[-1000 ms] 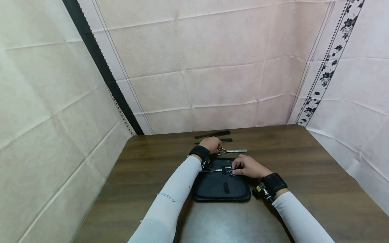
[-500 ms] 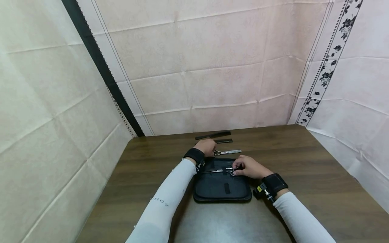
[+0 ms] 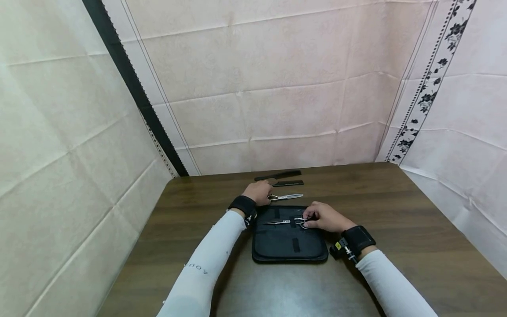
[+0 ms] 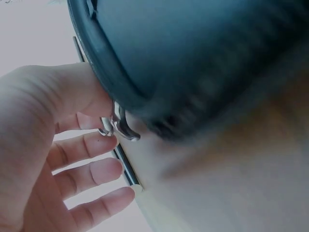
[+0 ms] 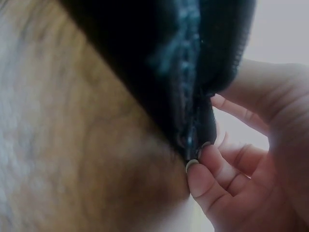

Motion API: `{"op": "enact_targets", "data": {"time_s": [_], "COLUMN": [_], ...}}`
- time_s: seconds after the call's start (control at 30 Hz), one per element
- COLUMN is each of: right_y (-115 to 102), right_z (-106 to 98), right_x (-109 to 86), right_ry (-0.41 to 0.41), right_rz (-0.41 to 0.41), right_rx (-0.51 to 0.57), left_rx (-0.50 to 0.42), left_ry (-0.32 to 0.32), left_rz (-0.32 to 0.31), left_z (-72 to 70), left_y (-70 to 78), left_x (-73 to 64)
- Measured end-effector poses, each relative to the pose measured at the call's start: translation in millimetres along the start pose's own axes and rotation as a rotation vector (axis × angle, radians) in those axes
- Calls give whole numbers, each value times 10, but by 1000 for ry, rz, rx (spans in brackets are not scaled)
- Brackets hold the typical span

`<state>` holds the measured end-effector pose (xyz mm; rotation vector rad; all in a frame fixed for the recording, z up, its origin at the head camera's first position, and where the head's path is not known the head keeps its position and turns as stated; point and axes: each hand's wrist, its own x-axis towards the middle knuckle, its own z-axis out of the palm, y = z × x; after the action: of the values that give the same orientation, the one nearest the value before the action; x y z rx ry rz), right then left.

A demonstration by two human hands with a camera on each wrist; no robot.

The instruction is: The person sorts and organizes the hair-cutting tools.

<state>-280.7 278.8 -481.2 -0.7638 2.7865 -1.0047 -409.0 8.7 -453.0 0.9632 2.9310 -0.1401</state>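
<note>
In the head view my left hand (image 3: 257, 193) pinches the handle end of a pair of silver hair scissors (image 3: 291, 196), whose blades point right, behind the black case. The left wrist view shows the curved metal finger rest (image 4: 120, 126) by the thumb and index finger; the other fingers are spread. A second pair of hair scissors (image 3: 278, 222) lies in the open black case (image 3: 277, 246), held under a small strap, blades to the left. My right hand (image 3: 326, 218) holds its handles with thumb and fingers, at the right edge of the case.
Behind the scissors lie two black combs, a far comb (image 3: 285, 175) and a nearer comb (image 3: 291, 183). Everything is on a brown wooden table (image 3: 396, 229). Pale cloth hangings (image 3: 277, 110) stand along its back and sides.
My left hand has slid left, drawing the scissors along with it, so their blade tip lies further left. More of the case's left side shows. My right hand has stayed in place.
</note>
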Motion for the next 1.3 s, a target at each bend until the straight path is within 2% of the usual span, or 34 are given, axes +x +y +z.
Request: {"op": "enact_targets", "data": {"time_s": [0.23, 0.5, 0.87, 1.03, 1.2, 1.3], "right_y": [-3, 10, -29, -35, -14, -11], "right_z": [-24, 10, 17, 14, 17, 21], "right_x": [-18, -16, -10, 14, 36, 34], "right_ry": [7, 0, -4, 0, 3, -4], "right_rz": [6, 18, 55, 45, 31, 26], "right_rx": [-2, -12, 0, -3, -16, -17], "left_rx": [-34, -62, -14, 10, -29, -45], "left_ry": [12, 38, 108, 122, 131, 123], "left_rz": [-9, 19, 68, 60, 30, 34], "left_z": [24, -2, -67, -72, -27, 19], "left_y": [-141, -268, -402, -443, -502, -543], "left_x": [-128, -340, -656, -831, -974, -1056]}}
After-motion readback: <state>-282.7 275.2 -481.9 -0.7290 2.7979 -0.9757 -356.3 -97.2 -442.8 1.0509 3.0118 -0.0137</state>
